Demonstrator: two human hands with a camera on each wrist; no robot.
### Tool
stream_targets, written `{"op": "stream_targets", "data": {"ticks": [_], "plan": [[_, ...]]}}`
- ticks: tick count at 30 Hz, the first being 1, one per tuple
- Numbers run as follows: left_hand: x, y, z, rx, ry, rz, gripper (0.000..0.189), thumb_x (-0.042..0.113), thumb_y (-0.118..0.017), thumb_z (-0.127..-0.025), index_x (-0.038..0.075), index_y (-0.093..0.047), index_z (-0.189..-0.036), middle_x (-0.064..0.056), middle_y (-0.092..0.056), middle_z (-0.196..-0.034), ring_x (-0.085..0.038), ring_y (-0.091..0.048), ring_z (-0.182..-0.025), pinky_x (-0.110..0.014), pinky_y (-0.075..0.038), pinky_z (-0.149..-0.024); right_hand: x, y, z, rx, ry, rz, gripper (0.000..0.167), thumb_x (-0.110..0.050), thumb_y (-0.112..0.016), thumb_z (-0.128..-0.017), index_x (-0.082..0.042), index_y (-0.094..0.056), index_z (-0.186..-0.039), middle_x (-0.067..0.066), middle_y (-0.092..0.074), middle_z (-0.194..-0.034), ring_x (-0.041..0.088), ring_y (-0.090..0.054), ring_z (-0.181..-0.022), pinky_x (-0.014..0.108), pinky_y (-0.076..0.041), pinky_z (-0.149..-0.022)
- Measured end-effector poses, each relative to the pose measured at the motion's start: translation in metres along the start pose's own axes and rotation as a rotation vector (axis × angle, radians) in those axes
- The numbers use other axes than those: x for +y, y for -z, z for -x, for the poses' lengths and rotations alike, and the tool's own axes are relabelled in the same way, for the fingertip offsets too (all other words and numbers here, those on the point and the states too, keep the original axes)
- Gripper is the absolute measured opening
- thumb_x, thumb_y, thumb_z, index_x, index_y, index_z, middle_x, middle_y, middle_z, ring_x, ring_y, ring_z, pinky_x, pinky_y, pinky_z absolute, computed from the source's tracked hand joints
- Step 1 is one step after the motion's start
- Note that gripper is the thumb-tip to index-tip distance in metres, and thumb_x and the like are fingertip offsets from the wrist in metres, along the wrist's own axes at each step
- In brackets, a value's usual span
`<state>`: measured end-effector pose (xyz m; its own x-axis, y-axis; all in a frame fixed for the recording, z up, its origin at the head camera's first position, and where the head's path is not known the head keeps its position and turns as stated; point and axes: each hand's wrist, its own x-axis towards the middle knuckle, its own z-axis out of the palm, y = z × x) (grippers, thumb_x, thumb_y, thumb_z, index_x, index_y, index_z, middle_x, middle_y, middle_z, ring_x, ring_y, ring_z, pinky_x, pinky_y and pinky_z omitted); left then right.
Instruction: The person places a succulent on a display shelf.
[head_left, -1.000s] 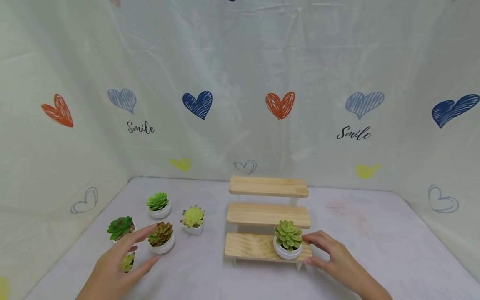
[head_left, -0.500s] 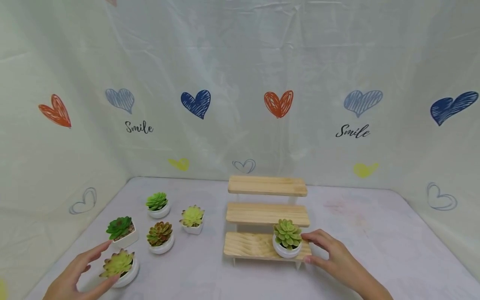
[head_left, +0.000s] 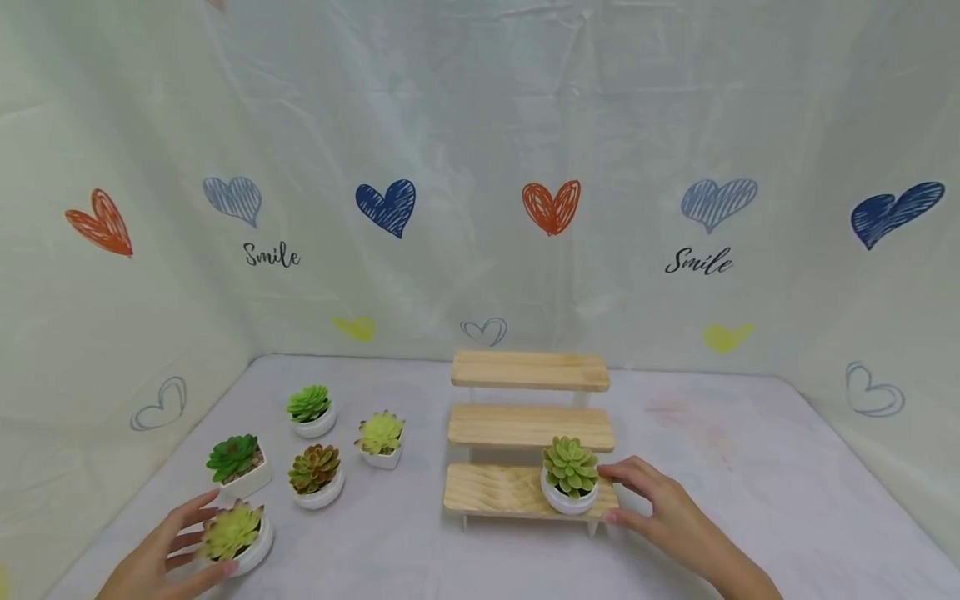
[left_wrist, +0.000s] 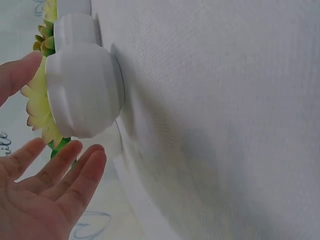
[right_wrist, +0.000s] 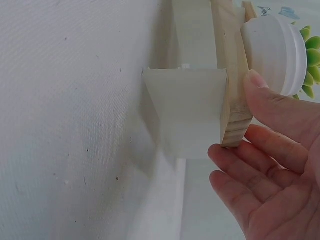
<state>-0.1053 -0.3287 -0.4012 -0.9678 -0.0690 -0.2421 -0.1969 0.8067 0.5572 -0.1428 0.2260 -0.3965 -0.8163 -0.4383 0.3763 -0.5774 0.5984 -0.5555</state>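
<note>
My left hand [head_left: 168,546], thumb and fingers spread apart, is around a yellow-green artificial succulent [head_left: 234,532] in a round white pot [left_wrist: 85,80] at the near left. In the left wrist view a gap shows between the fingertips and the pot; whether the thumb touches is unclear. My right hand [head_left: 663,512] pinches the right end of the bottom step [right_wrist: 232,100] of a three-tier wooden display stand [head_left: 487,492], thumb above and fingertips at the end and lower edge. Beside that thumb, a green succulent [head_left: 570,468] in a round white pot stands on the step.
Left of the stand are a bright green succulent [head_left: 309,404], a brownish one [head_left: 315,471], a pale yellow-green one [head_left: 381,433] in a square pot, and a dark green one [head_left: 234,458] just behind my left hand. A heart-printed curtain [head_left: 465,125] encloses the white table [head_left: 705,467].
My left hand has moved left and toward me from beside the brownish succulent to the yellow-green one, its fingers now around that pot. My right hand has stayed at the stand's end.
</note>
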Motion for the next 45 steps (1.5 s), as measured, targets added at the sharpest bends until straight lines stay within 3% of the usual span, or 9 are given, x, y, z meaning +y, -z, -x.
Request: {"op": "stream_targets", "data": {"ticks": [7,17,22,29,31,38,42,45], "plan": [[0.002,-0.003,-0.002,-0.051,0.054,0.021,0.094,0.044,-0.067,-0.082,-0.005,-0.013,-0.141,-0.037,-0.041,-0.124,-0.044,-0.055,-0.104,-0.046,-0.051,-0.084,0.0,-0.001,0.0,0.005,0.007,0.002,0.04,-0.025,-0.07,-0.081,-0.007,-0.06,-0.115,-0.003,-0.059,-0.108,-0.002,-0.054,-0.106,0.042,-0.052,-0.082],[-0.003,-0.005,-0.008,-0.076,0.011,-0.025,0.085,0.041,-0.069,-0.081,-0.002,-0.022,-0.138,-0.035,-0.045,-0.123,-0.032,-0.062,-0.095,-0.037,-0.054,-0.074,-0.001,0.001,-0.001,-0.002,0.002,0.005,0.041,-0.026,-0.07,-0.081,-0.007,-0.06,-0.115,-0.003,-0.059,-0.109,-0.002,-0.054,-0.107,0.036,-0.053,-0.083],[-0.005,-0.007,-0.011,-0.067,0.014,-0.057,0.085,0.043,-0.068,-0.081,-0.005,-0.025,-0.136,-0.026,-0.053,-0.115,-0.024,-0.061,-0.091,-0.035,-0.053,-0.072,0.0,0.0,-0.001,0.001,0.008,0.002,0.041,-0.025,-0.07,-0.08,-0.007,-0.06,-0.115,-0.003,-0.059,-0.109,-0.002,-0.054,-0.107,0.038,-0.052,-0.083],[0.0,-0.007,-0.009,-0.059,0.003,-0.073,0.085,0.043,-0.068,-0.081,-0.007,-0.026,-0.135,-0.021,-0.055,-0.112,-0.024,-0.061,-0.092,-0.035,-0.054,-0.074,0.001,0.0,0.0,0.009,0.016,0.014,0.041,-0.024,-0.071,-0.08,-0.008,-0.06,-0.116,-0.004,-0.059,-0.108,-0.002,-0.054,-0.107,0.03,-0.053,-0.084],[0.005,-0.007,-0.006,-0.046,-0.008,-0.071,0.084,0.043,-0.067,-0.082,-0.006,-0.026,-0.136,-0.019,-0.055,-0.112,-0.025,-0.06,-0.094,-0.034,-0.054,-0.074,0.0,0.0,0.0,0.008,0.013,0.014,0.041,-0.024,-0.071,-0.08,-0.008,-0.06,-0.116,-0.004,-0.059,-0.108,-0.002,-0.054,-0.107,0.029,-0.053,-0.084],[0.038,-0.006,0.01,0.099,-0.116,-0.077,0.082,0.04,-0.073,-0.078,0.003,-0.03,-0.137,-0.019,-0.056,-0.114,0.002,-0.053,-0.082,-0.017,-0.05,-0.065,0.0,0.001,0.0,0.005,-0.002,0.008,0.041,-0.025,-0.071,-0.08,-0.008,-0.06,-0.116,-0.004,-0.059,-0.109,-0.002,-0.053,-0.107,0.037,-0.052,-0.083],[0.063,-0.011,0.016,0.171,-0.162,-0.068,0.084,0.041,-0.077,-0.074,0.007,-0.033,-0.137,-0.016,-0.056,-0.116,0.0,-0.053,-0.081,-0.018,-0.05,-0.064,0.0,0.0,0.0,-0.013,-0.024,-0.021,0.041,-0.026,-0.07,-0.081,-0.008,-0.06,-0.116,-0.002,-0.059,-0.109,-0.003,-0.053,-0.108,0.043,-0.05,-0.083],[0.083,-0.015,0.018,0.175,-0.18,-0.059,0.085,0.044,-0.076,-0.073,0.01,-0.032,-0.138,-0.018,-0.054,-0.125,-0.007,-0.056,-0.086,-0.02,-0.05,-0.065,0.001,0.0,0.0,-0.008,-0.018,-0.019,0.041,-0.026,-0.07,-0.081,-0.007,-0.06,-0.116,-0.002,-0.059,-0.109,-0.003,-0.053,-0.108,0.043,-0.05,-0.083]]}}
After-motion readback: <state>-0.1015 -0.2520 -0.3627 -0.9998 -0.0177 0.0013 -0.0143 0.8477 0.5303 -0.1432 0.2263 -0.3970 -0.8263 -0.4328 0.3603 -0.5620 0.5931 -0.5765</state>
